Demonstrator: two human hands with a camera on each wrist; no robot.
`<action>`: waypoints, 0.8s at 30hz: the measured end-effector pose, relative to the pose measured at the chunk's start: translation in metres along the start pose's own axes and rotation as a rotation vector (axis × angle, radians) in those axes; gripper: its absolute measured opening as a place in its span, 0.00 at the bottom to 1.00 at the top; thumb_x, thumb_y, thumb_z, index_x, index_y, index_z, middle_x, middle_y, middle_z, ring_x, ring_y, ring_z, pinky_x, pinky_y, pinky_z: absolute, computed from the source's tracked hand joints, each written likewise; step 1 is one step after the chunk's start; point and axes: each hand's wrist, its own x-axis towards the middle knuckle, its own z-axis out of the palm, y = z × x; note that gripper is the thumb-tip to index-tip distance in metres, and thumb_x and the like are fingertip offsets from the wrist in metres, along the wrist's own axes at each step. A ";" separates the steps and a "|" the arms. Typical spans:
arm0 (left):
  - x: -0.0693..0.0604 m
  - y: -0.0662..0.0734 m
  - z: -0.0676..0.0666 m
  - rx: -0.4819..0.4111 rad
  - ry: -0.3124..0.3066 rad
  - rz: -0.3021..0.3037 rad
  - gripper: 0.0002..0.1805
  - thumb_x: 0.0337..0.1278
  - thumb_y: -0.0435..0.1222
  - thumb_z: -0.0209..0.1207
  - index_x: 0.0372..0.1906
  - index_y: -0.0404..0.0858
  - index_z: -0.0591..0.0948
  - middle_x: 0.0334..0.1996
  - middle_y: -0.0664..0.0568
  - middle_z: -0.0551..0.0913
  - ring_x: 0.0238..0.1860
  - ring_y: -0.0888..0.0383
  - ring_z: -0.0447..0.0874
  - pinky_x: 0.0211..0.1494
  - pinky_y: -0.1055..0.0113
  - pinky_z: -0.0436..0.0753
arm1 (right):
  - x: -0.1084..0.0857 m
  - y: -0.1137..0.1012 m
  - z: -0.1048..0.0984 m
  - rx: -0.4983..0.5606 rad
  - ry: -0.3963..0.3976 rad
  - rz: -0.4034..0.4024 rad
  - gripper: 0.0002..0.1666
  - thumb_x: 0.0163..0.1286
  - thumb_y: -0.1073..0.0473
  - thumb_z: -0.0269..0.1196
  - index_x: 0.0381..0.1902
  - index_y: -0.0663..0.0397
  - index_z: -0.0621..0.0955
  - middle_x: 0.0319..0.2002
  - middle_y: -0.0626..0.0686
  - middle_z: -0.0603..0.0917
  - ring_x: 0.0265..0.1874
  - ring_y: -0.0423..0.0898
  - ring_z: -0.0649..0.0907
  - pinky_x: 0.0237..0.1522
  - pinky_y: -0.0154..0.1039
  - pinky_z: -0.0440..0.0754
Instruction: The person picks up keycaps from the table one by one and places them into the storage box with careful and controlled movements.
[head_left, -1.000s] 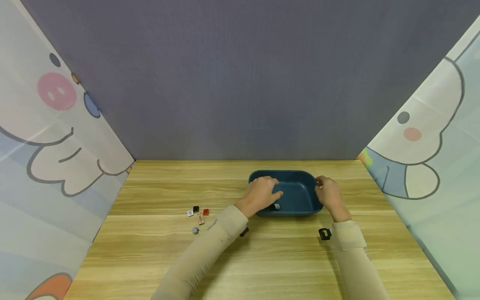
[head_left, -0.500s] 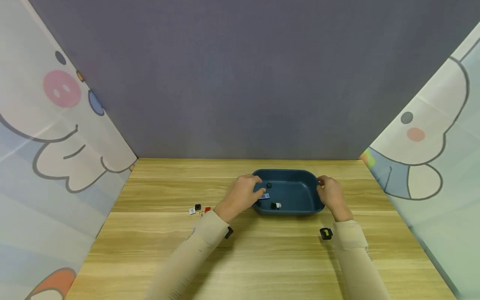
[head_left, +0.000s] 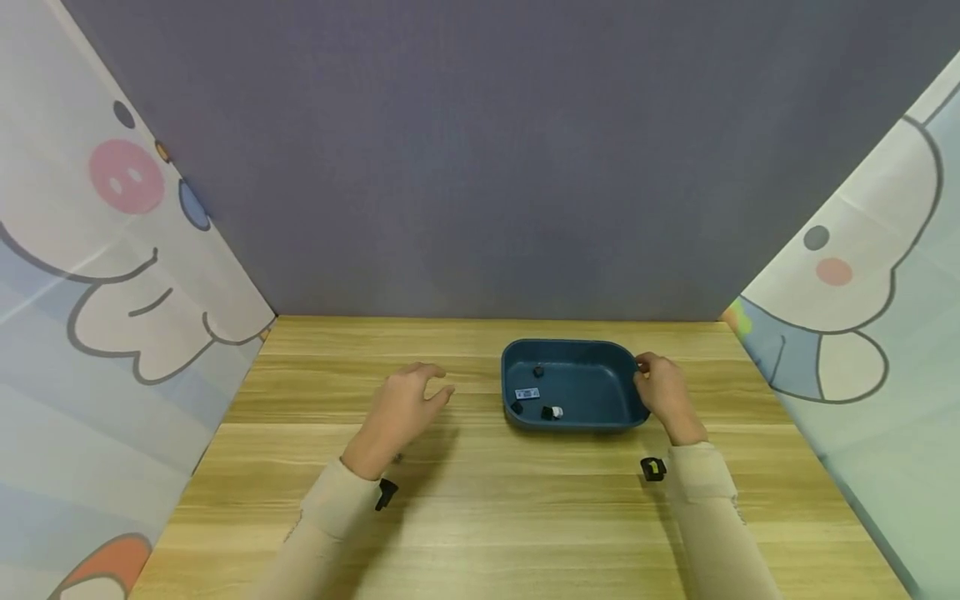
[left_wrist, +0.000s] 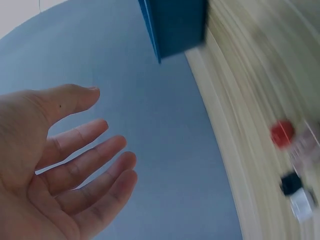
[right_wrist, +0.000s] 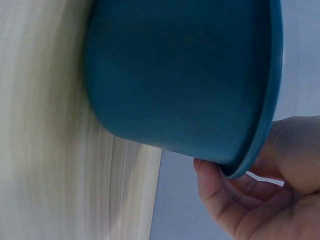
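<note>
My left hand (head_left: 401,412) hovers over the table to the left of a dark blue plastic basin (head_left: 637,392). Its fingers are loosely bent and nothing is in it, as the left wrist view of the hand (left_wrist: 75,165) also shows. My right hand (head_left: 663,396) grips the basin's right end; in the right wrist view its fingers curl at the rim (right_wrist: 272,100). Inside the basin lie a pale blue rectangular piece (head_left: 527,393), a white piece (head_left: 557,412) and several small black pieces (head_left: 538,372), keycap-like in shape.
Blurred in the left wrist view, a red piece (left_wrist: 282,133), a pinkish piece (left_wrist: 305,147), a black piece (left_wrist: 291,183) and a white piece (left_wrist: 302,204) lie on the wooden table (head_left: 525,517). The left forearm hides most of them in the head view. A grey panel (head_left: 480,167) stands behind.
My left hand has moved out of the basin and leftward over the table, uncovering the pieces inside and covering the loose ones. The right hand stays at the basin's right end.
</note>
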 end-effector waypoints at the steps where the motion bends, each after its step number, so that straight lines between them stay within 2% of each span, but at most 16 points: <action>1: -0.003 -0.003 -0.003 0.002 0.010 0.002 0.16 0.59 0.40 0.70 0.48 0.34 0.86 0.47 0.41 0.86 0.45 0.44 0.87 0.46 0.52 0.86 | 0.000 0.000 0.000 0.000 0.001 0.001 0.18 0.68 0.71 0.56 0.53 0.80 0.77 0.42 0.75 0.82 0.40 0.68 0.82 0.41 0.61 0.81; 4: -0.012 -0.012 -0.010 0.020 0.026 -0.003 0.15 0.59 0.39 0.70 0.47 0.34 0.87 0.47 0.41 0.86 0.44 0.44 0.87 0.45 0.53 0.87 | 0.000 0.001 0.000 -0.004 0.005 0.000 0.18 0.68 0.71 0.55 0.53 0.79 0.77 0.42 0.75 0.82 0.40 0.68 0.82 0.41 0.61 0.81; 9: -0.024 -0.025 -0.016 0.043 0.010 -0.059 0.15 0.60 0.40 0.70 0.47 0.35 0.87 0.47 0.42 0.86 0.38 0.47 0.88 0.39 0.55 0.87 | 0.001 0.002 0.002 -0.006 0.010 0.000 0.17 0.68 0.71 0.56 0.52 0.79 0.78 0.42 0.74 0.82 0.40 0.68 0.82 0.41 0.61 0.81; 11: -0.029 -0.029 -0.016 0.051 -0.006 -0.084 0.15 0.59 0.40 0.70 0.47 0.34 0.87 0.47 0.41 0.86 0.29 0.51 0.86 0.31 0.58 0.85 | 0.001 0.002 0.002 -0.005 0.012 0.001 0.17 0.68 0.71 0.56 0.52 0.78 0.78 0.42 0.74 0.82 0.39 0.68 0.82 0.41 0.61 0.81; 14: -0.037 -0.037 -0.014 0.060 -0.031 -0.106 0.16 0.58 0.39 0.70 0.47 0.33 0.87 0.47 0.39 0.86 0.18 0.57 0.79 0.21 0.63 0.79 | 0.000 0.002 0.002 0.001 0.013 0.003 0.17 0.68 0.71 0.56 0.52 0.79 0.78 0.42 0.74 0.82 0.39 0.67 0.83 0.40 0.61 0.81; 17: -0.045 -0.046 -0.009 0.071 -0.037 -0.106 0.16 0.55 0.37 0.72 0.46 0.32 0.87 0.47 0.37 0.85 0.20 0.53 0.81 0.22 0.62 0.80 | 0.000 0.002 0.001 0.007 0.010 0.007 0.17 0.68 0.72 0.56 0.52 0.79 0.78 0.42 0.74 0.82 0.39 0.68 0.82 0.41 0.61 0.81; 20: -0.053 -0.056 -0.004 0.086 -0.034 -0.095 0.16 0.53 0.35 0.73 0.45 0.32 0.86 0.46 0.36 0.85 0.31 0.48 0.86 0.30 0.58 0.85 | 0.000 0.002 0.001 0.006 0.006 0.008 0.17 0.69 0.71 0.56 0.52 0.79 0.77 0.42 0.74 0.82 0.40 0.68 0.82 0.41 0.62 0.81; 24: -0.062 -0.066 0.000 0.066 -0.068 -0.105 0.15 0.53 0.35 0.73 0.44 0.31 0.86 0.45 0.38 0.85 0.32 0.50 0.85 0.33 0.57 0.86 | 0.000 0.001 0.001 0.003 0.011 0.003 0.17 0.69 0.71 0.56 0.52 0.79 0.77 0.42 0.74 0.82 0.40 0.69 0.82 0.41 0.62 0.81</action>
